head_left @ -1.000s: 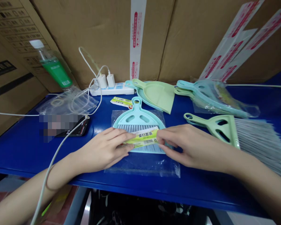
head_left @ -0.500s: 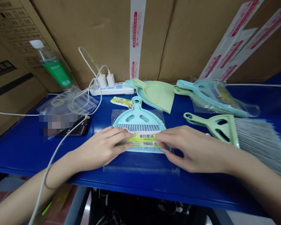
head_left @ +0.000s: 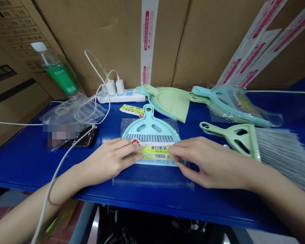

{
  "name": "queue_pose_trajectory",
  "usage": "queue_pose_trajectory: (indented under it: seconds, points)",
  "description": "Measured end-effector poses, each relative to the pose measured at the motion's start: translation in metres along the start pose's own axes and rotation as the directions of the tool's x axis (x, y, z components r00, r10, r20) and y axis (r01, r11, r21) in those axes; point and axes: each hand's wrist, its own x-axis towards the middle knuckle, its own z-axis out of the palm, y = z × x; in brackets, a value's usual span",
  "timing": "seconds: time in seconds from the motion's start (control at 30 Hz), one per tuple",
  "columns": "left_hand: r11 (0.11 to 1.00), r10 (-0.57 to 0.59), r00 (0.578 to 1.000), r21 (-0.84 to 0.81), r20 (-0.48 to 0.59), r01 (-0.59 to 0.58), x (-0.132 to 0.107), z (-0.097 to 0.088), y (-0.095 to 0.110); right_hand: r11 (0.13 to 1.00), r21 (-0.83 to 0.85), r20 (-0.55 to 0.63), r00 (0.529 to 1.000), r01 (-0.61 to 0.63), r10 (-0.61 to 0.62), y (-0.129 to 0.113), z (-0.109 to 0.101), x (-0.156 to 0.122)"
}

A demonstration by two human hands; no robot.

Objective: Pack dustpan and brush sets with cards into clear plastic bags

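A light blue brush and dustpan set (head_left: 149,126) lies flat on the table with its handle pointing away from me. Under it spreads a clear plastic bag (head_left: 152,177), its lower edge toward me. Across the bristles lies a yellow-green paper label (head_left: 155,150) with dark printing and a red flower mark. My left hand (head_left: 117,157) has its fingers closed at the label's left end. At the opposite end, my right hand (head_left: 200,161) pinches the label between thumb and fingers. Both sets of fingertips are partly hidden.
Beyond the set are a second label (head_left: 133,110), stacked dustpans (head_left: 171,101) and a bagged set (head_left: 228,101). A green brush (head_left: 240,139) lies right. Left are a phone (head_left: 85,137), plastic bags (head_left: 73,110), a bottle (head_left: 59,74) and a power strip (head_left: 129,96). A white cable (head_left: 62,162) crosses my left forearm.
My left fingers have shifted slightly along the label, and more of its red flower mark shows. My right hand is almost still, and the brush set stays in place.
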Motion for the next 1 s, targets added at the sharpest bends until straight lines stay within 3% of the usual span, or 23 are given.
queue_pose_trajectory:
  seconds: [0.2, 0.33, 0.53, 0.8, 1.0]
  points:
    - [0.997, 0.004, 1.000, -0.076, 0.005, -0.003, -0.0002, -0.0036, 0.0009, 1.000, -0.026, 0.010, 1.000, 0.010, -0.010, -0.0004, 0.0019, -0.0010]
    - [0.984, -0.053, 0.998, -0.171, 0.017, 0.055, -0.0014, -0.0015, 0.0021, 1.000, -0.020, 0.001, 1.000, 0.015, -0.015, -0.0012, 0.0030, -0.0018]
    - [0.954, -0.142, 0.984, -0.251, 0.108, 0.165, -0.0049, 0.0003, 0.0023, 1.000, -0.009, 0.017, 1.000, -0.009, 0.009, -0.0006, 0.0043, -0.0015]
    - [0.904, -0.160, 0.963, -0.360, 0.219, 0.232, -0.0008, -0.0071, 0.0023, 1.000, -0.017, 0.002, 1.000, -0.004, 0.004, -0.0001, 0.0050, 0.0010]
    - [0.901, -0.157, 0.963, -0.368, 0.217, 0.230, -0.0014, -0.0086, 0.0016, 0.988, -0.124, -0.035, 0.995, -0.093, 0.089, 0.0012, 0.0095, 0.0045]
